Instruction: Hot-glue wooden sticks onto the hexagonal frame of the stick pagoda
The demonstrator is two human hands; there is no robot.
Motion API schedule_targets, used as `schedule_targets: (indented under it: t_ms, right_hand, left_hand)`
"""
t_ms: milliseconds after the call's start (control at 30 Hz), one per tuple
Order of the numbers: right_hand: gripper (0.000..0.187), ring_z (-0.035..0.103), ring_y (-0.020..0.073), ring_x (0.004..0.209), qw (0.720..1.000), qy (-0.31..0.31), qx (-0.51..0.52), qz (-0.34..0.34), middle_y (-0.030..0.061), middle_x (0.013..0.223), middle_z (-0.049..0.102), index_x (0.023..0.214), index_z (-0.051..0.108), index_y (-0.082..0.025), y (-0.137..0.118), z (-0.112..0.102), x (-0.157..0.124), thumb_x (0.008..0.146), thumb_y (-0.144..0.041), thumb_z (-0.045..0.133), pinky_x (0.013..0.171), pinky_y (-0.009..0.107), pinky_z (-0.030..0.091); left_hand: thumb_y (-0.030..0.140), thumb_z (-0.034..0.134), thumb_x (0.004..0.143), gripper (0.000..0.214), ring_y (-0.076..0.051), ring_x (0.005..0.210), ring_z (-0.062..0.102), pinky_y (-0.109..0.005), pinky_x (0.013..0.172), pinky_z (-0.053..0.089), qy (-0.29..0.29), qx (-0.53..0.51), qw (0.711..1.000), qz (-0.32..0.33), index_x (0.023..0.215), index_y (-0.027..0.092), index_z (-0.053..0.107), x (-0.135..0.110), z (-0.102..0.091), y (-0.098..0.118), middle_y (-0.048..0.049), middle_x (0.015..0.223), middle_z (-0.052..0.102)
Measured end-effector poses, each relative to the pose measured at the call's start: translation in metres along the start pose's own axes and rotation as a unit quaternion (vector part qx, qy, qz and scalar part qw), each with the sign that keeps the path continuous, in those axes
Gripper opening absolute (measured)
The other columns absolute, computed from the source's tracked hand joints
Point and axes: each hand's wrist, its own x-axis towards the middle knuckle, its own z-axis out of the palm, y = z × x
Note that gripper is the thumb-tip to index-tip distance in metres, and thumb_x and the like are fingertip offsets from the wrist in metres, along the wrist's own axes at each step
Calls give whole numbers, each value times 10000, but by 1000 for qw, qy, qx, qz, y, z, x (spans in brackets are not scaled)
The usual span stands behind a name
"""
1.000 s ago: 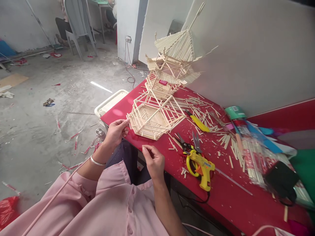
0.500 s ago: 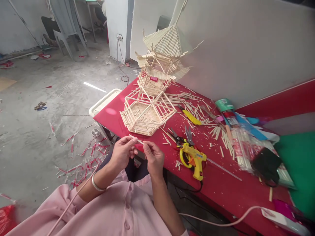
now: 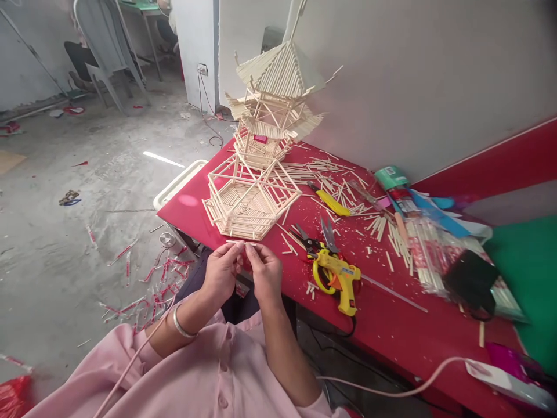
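Note:
My left hand (image 3: 223, 273) and my right hand (image 3: 265, 274) meet at the near edge of the red table (image 3: 391, 331), fingertips pinched together on a short thin wooden stick (image 3: 241, 243). Just beyond them lies a hexagonal frame of sticks (image 3: 249, 200). Behind it rises a tiered stick tower with a pointed roof (image 3: 272, 110). Scissors (image 3: 314, 237) and a yellow glue gun (image 3: 339, 277) lie to the right of my right hand.
Loose cut sticks litter the table (image 3: 348, 200), with a yellow knife (image 3: 331, 200), packets of sticks (image 3: 429, 249) and a black pouch (image 3: 472, 284) at the right. A white board (image 3: 435, 75) stands behind. Red scraps cover the floor (image 3: 148, 290); a grey chair (image 3: 102, 52) stands far left.
My left hand left the hexagonal frame and came to my right hand; both now pinch one stick. The camera view shifted right and down slightly.

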Motion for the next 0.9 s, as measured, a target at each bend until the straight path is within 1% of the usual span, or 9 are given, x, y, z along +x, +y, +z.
schedule_targets:
  t_ms: [167, 300, 433, 567, 733, 900]
  right_hand:
    - [345, 531, 109, 497, 1000, 7, -8, 10, -5, 619, 645, 804, 677, -179, -5, 1, 0, 763, -521, 704, 436, 217, 432]
    - [338, 514, 100, 495, 1000, -3, 4, 9, -12, 609, 620, 805, 663, -180, -8, 2, 1, 769, -514, 698, 429, 209, 422]
    - [322, 490, 89, 479, 1000, -4, 3, 16, -19, 587, 595, 800, 653, -179, -10, 3, 0, 775, -497, 701, 396, 192, 376]
    - [347, 476, 89, 466, 1000, -1, -6, 18, -20, 571, 584, 801, 652, -178, -11, 2, 1, 771, -521, 694, 374, 190, 348]
    - [354, 483, 94, 465, 1000, -2, 2, 20, -20, 579, 597, 805, 655, -185, -9, 2, 2, 769, -535, 695, 396, 205, 385]
    - [339, 523, 112, 511, 1000, -9, 17, 16, -16, 620, 622, 813, 667, -193, -3, 2, 3, 776, -529, 697, 483, 243, 467]
  left_hand:
    - [378, 857, 607, 302, -54, 456, 425, -193, 439, 317, -4, 25, 1000, 10, 682, 140, 686, 2, 0, -3, 38, 504, 520]
    - [388, 849, 621, 297, -56, 450, 427, -196, 450, 334, -6, 34, 999, 21, 660, 147, 680, 3, 1, -2, 38, 495, 518]
    - [388, 841, 637, 289, -60, 445, 435, -198, 453, 345, -9, 46, 999, 22, 666, 149, 682, 4, 0, -1, 36, 492, 521]
    - [410, 843, 621, 308, -67, 430, 437, -205, 439, 345, -4, 56, 998, 17, 672, 151, 685, 4, 1, 0, 35, 481, 522]
    - [427, 843, 607, 319, -68, 416, 434, -210, 430, 350, -1, 59, 998, 10, 668, 156, 684, 3, 5, 2, 39, 470, 516]
    - [419, 839, 618, 315, -67, 421, 437, -206, 433, 348, -2, 53, 998, 12, 674, 155, 678, 3, 4, 2, 40, 473, 518]
